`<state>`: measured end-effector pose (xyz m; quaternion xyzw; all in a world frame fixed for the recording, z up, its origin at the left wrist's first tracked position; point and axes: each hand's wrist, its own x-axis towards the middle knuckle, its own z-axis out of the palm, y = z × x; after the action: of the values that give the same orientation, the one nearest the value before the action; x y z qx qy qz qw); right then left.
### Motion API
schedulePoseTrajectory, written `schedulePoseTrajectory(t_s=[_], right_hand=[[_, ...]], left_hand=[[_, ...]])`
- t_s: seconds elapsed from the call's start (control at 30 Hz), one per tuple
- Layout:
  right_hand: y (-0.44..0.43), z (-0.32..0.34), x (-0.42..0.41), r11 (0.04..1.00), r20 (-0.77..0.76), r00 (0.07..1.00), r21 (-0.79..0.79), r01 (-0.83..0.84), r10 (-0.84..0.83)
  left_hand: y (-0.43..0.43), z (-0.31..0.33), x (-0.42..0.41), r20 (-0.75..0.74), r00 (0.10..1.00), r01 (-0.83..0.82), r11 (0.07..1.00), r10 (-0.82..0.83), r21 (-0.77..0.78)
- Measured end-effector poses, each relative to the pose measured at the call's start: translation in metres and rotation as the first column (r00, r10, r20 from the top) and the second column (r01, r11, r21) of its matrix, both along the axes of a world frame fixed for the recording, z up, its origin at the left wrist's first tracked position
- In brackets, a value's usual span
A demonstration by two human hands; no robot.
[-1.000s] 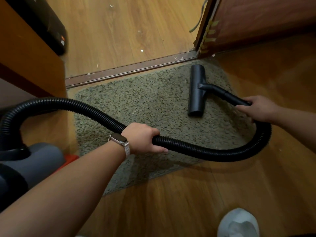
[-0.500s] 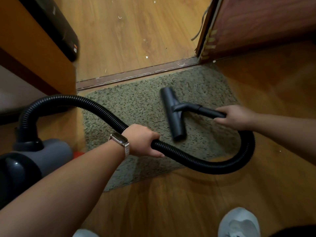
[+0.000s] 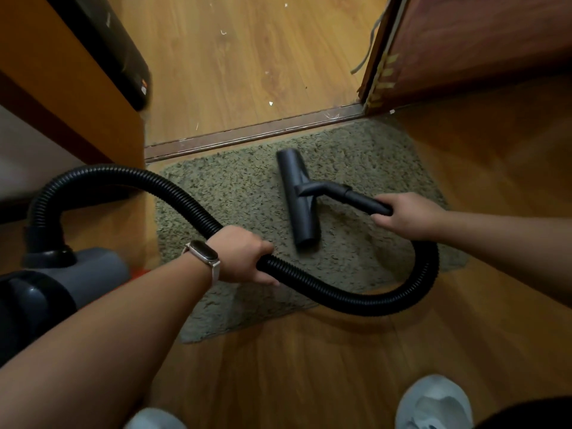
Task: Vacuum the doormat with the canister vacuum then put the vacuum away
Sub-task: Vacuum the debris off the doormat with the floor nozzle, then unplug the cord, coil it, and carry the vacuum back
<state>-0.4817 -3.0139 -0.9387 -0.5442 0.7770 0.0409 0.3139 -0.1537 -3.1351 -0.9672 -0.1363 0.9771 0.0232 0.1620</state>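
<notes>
The doormat (image 3: 235,193) lay on the wooden floor (image 3: 294,366), its far edge just beside the threshold strip (image 3: 247,134) of the doorway. The nozzle (image 3: 298,199) rested flat on the mat, a little right of the middle, its long bar running from the far edge toward the near one. A short black tube (image 3: 362,199) ran off its middle to the right. The right hand (image 3: 408,216) had its grip closed round that tube, fingers curled over the top.

From that hand the ribbed hose (image 3: 340,295) looped out past the mat's right edge and curved back along the near edge. It then passed through the left hand (image 3: 241,255), whose grip was clenched round it above the near left part of the mat (a pale watch (image 3: 204,255) sat on that wrist). Beyond the left hand the hose rose over the mat's left edge and arched down into the top of the vacuum (image 3: 93,270), a grey and black body standing on the floor just off that edge.

A dark wooden door (image 3: 464,41) stood by the mat's far right corner. A few white scraps (image 3: 270,103) lay on the floor beyond the strip. Two pale shoes (image 3: 433,400) showed at the near edge of the view, well clear of the mat.
</notes>
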Motion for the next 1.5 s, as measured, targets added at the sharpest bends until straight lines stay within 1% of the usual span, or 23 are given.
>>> schedulePoseTrajectory(t_s=[0.07,0.17,0.33,0.43,0.53,0.67,0.77,0.83,0.9,0.97,1.03,1.1,1.17,1.23,1.3,1.37,1.5], right_hand=[[-0.003,-0.002,-0.006,0.998,-0.017,0.998,-0.041,0.055,-0.056],[-0.010,-0.009,-0.006,0.997,-0.014,0.997,-0.043,0.070,-0.070],[-0.019,-0.029,0.003,0.999,0.027,1.000,0.047,0.014,-0.016],[-0.020,-0.035,0.002,0.993,0.009,1.000,0.115,-0.001,0.000],[-0.020,-0.039,-0.001,0.984,-0.006,1.000,0.177,-0.012,0.013],[-0.022,-0.044,-0.002,0.971,-0.061,0.995,0.229,-0.067,0.083],[-0.029,-0.045,0.001,0.980,-0.135,0.980,0.151,-0.128,0.148],[-0.037,-0.039,0.006,0.975,-0.172,0.961,0.087,-0.202,0.215],[-0.051,-0.025,0.017,0.956,-0.180,0.939,0.030,-0.293,0.294],[-0.069,-0.007,0.036,0.916,-0.168,0.904,-0.011,-0.401,0.393],[-0.088,0.014,0.064,0.854,-0.158,0.851,-0.069,-0.515,0.500],[-0.106,0.039,0.101,0.776,-0.154,0.787,-0.134,-0.616,0.598],[-0.120,0.063,0.142,0.685,-0.155,0.712,-0.199,-0.701,0.684],[-0.129,0.086,0.184,0.604,-0.158,0.655,-0.278,-0.747,0.739],[-0.132,0.105,0.229,0.527,-0.154,0.604,-0.356,-0.772,0.782],[-0.134,0.120,0.274,0.457,-0.157,0.545,-0.386,-0.802,0.824],[-0.135,0.137,0.357,0.312,-0.195,0.419,-0.416,-0.854,0.887]], left_hand=[[-0.005,0.000,0.002,-0.034,0.999,-0.007,1.000,0.008,0.007],[-0.004,-0.006,0.004,-0.034,0.999,-0.008,1.000,0.008,0.011],[0.002,-0.018,0.009,0.074,0.997,-0.009,0.999,0.006,0.042],[0.003,-0.020,0.007,0.120,0.993,-0.026,0.998,0.020,0.056],[0.006,-0.024,0.002,0.197,0.980,-0.035,0.998,0.023,0.058],[0.015,-0.028,-0.002,0.255,0.966,-0.042,0.999,0.035,0.025],[0.019,-0.025,0.001,0.232,0.971,-0.063,0.998,0.055,0.028],[0.019,-0.016,0.005,0.165,0.981,-0.111,0.992,0.099,0.066],[0.018,-0.001,0.013,0.065,0.982,-0.187,0.975,0.180,0.121],[0.015,0.020,0.025,-0.030,0.969,-0.239,0.957,0.247,0.164],[0.010,0.044,0.046,-0.079,0.954,-0.272,0.947,0.289,0.172],[0.004,0.070,0.074,-0.095,0.948,-0.289,0.945,0.305,0.156],[-0.005,0.099,0.107,-0.080,0.949,-0.295,0.947,0.306,0.124],[-0.017,0.128,0.142,-0.079,0.948,-0.304,0.950,0.309,0.070],[-0.027,0.158,0.179,-0.082,0.930,-0.358,0.934,0.358,0.012],[-0.029,0.185,0.219,-0.108,0.881,-0.466,0.884,0.461,-0.027],[-0.002,0.202,0.309,-0.177,0.707,-0.697,0.716,0.685,-0.013]])
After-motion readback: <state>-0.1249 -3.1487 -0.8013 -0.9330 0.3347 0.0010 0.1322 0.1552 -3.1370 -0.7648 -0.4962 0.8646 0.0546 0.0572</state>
